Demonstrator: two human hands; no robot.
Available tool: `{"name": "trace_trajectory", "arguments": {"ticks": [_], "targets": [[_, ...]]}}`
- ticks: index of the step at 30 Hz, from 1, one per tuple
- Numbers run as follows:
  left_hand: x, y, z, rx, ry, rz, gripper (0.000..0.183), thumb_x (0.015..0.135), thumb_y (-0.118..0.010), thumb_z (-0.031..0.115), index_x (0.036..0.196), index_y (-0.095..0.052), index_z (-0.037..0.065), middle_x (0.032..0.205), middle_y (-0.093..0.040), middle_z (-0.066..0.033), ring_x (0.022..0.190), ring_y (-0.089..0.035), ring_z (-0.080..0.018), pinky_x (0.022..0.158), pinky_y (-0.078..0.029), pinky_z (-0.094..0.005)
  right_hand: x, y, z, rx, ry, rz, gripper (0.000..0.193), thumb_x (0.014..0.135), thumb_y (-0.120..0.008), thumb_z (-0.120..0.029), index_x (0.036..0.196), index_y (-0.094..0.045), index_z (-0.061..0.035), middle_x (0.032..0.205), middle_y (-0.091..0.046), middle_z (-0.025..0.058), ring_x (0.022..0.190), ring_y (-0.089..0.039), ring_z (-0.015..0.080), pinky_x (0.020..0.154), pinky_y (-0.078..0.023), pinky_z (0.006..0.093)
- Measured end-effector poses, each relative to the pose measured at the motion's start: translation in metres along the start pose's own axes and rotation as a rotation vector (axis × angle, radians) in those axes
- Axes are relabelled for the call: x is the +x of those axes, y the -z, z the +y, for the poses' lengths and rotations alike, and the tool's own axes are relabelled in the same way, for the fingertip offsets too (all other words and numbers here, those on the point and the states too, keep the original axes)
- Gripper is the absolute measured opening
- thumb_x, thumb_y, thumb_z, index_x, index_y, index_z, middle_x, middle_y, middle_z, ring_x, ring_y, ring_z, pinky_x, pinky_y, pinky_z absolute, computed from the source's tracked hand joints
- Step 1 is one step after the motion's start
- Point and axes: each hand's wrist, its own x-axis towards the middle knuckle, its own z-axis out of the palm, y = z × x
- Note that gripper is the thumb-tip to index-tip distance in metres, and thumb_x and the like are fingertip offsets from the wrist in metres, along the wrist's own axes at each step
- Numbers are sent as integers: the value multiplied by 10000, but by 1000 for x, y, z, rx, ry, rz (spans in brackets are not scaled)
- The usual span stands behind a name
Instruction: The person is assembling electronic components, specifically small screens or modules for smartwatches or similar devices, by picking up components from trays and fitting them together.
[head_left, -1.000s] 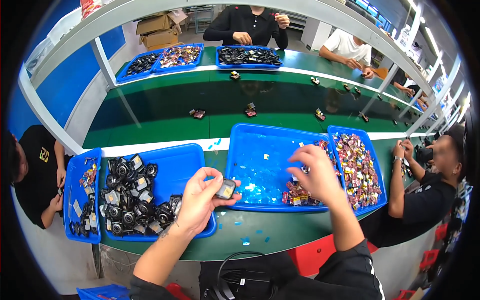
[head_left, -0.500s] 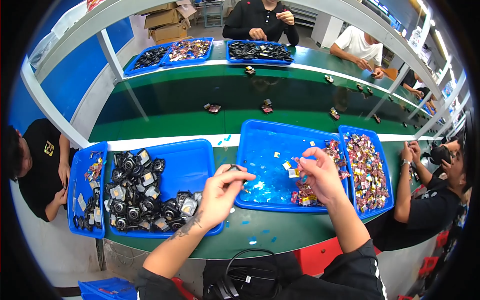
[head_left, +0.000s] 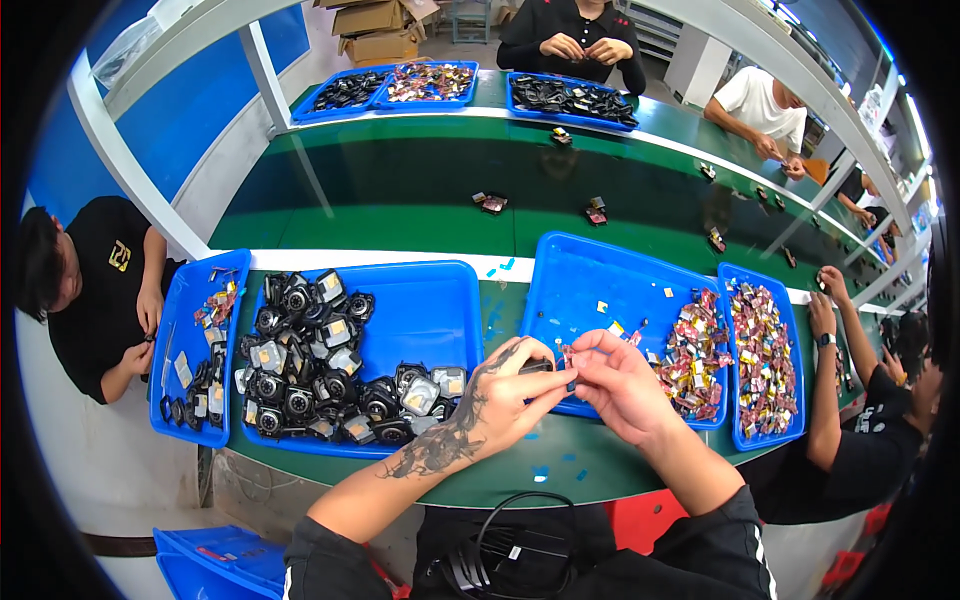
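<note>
My left hand [head_left: 510,392] is closed around a small black casing [head_left: 536,367], mostly hidden by the fingers. Against it, my right hand [head_left: 622,388] pinches a small pinkish part [head_left: 568,356]; its exact kind is too small to make out. Both hands meet over the front of a blue tray [head_left: 590,245] that has a heap of pink, yellow and silver small electronic parts [head_left: 695,350] on its right side. Left of my hands, another blue tray [head_left: 420,300] contains a pile of black watch-like casings [head_left: 300,340], some showing round lens-like backs.
A narrow blue tray [head_left: 742,300] of pink parts adjoins on the right; another [head_left: 160,350] stands far left. Beyond a white rail, a green conveyor [head_left: 400,195] carries scattered parts. Co-workers sit around. Blue film scraps [head_left: 541,471] lie on the green table.
My right hand has moved left and down from the parts heap to meet my left hand. The whole view has shifted, with trays appearing farther right.
</note>
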Motion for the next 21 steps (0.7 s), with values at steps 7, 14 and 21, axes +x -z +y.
{"name": "trace_trajectory", "arguments": {"ticks": [7,14,21], "targets": [[-3,-1,-1,-336,382,-51,138,819,-744,63,940,-725,-1,990,-584,-89,910,-609,-173,761,-519,-298,-6,-9,-5,-820,556,127,175,930,-624,-89,1098,-636,-43,975,-629,36,869,-600,96,753,-517,248],[-3,0,-8,-319,380,-100,168,823,-754,147,940,-715,33,965,-581,-68,873,-604,-167,707,-488,-282,-11,-19,-25,-1003,322,-50,101,891,-683,-112,932,-675,-20,852,-650,7,758,-575,56,632,-441,218],[0,3,0,265,-91,58,162,728,-790,79,861,-702,50,899,-588,-77,832,-617,-238,666,-518,-332,-5,-2,-22,-614,149,-117,143,923,-648,-138,896,-655,3,831,-624,-12,751,-534,42,648,-431,207]]}}
